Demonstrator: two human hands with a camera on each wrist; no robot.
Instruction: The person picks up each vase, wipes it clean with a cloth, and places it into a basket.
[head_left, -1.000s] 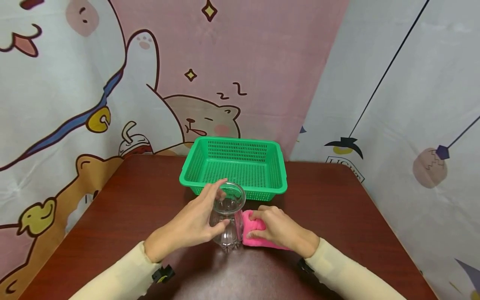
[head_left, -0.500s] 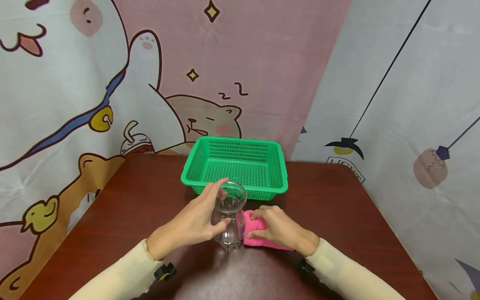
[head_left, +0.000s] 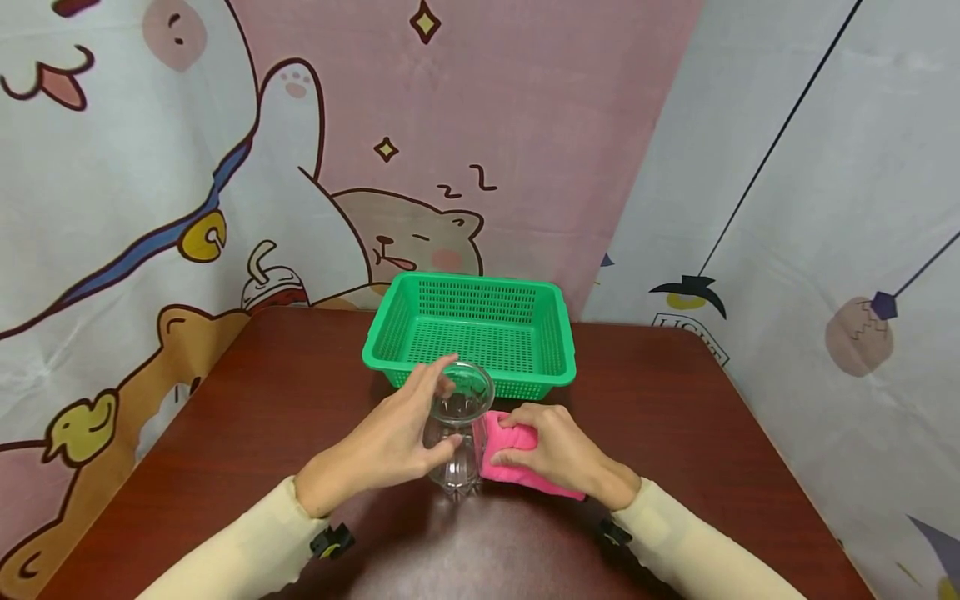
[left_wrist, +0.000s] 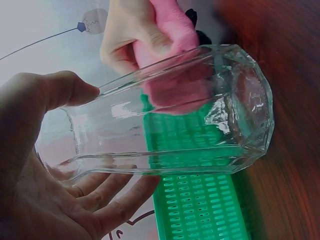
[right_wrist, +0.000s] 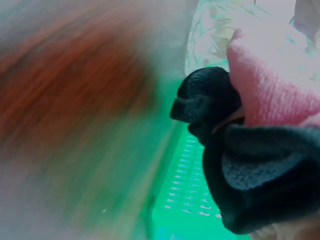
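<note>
"If you go from left to right, what do you see first?"

"First comes the left grip [head_left: 382, 446]. Its thumb is on one side and its fingers go round the other, so it is clamped on a glass vase [head_left: 468, 442]."

"Where is the vase?"

"It is in the middle, mouth up, in front of the green basket [head_left: 476, 302]. I can't tell if its bottom touches the desk [head_left: 637, 392] or is just above it."

"And what is next, to the right?"

"A pink cloth [head_left: 501, 473]. It looks pushed up against the right side of the vase. From the left wrist you can see the pink right through the glass. Then comes the right grip [head_left: 562, 442]. It is clamped on the cloth, with thumb and fingers squeezing it into a bunch."

"So what part of the job is this?"

"I think it's the wiping part. The cloth is on the outside of the glass, so my guess is that the side gets a rub. I can't tell how much is clean."

"What does the next move need?"

"I'd say the left grip has to hold firm, because smooth glass could slip. The right grip should rub softly. To get to the other sides, the vase must turn or the cloth must come round. The left thumb and fingers cover the part near the mouth, so that bit needs a new hold."
</note>
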